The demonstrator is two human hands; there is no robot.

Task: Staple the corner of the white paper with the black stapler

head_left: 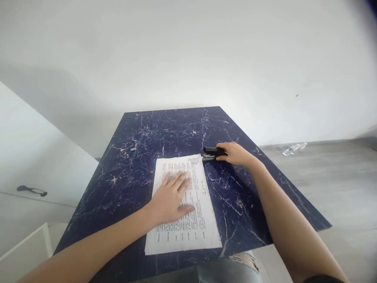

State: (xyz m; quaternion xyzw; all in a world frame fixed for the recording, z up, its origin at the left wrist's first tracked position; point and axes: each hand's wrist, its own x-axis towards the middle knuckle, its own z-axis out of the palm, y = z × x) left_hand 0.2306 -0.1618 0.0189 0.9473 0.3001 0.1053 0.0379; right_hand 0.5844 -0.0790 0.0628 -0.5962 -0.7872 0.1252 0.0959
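Printed paper sheets [191, 236], stacked with edges slightly uneven, lie on the dark blue marbled table [141, 133]. My left hand [171, 198] rests flat on the top sheet with its fingers spread, covering part of the text. At the stack's far right corner is a black stapler [210, 151]. My right hand [234, 153] grips its rear end, thumb and fingers wrapped round it. The stapler's front meets the paper's corner; whether the corner sits between its jaws I cannot tell for sure.
A small pale strip [133, 149] lies on the table's left part. To the left stands a white cabinet with a dark handle [32, 191]. A clear plastic item [294, 148] is on the grey floor by the wall at the right.
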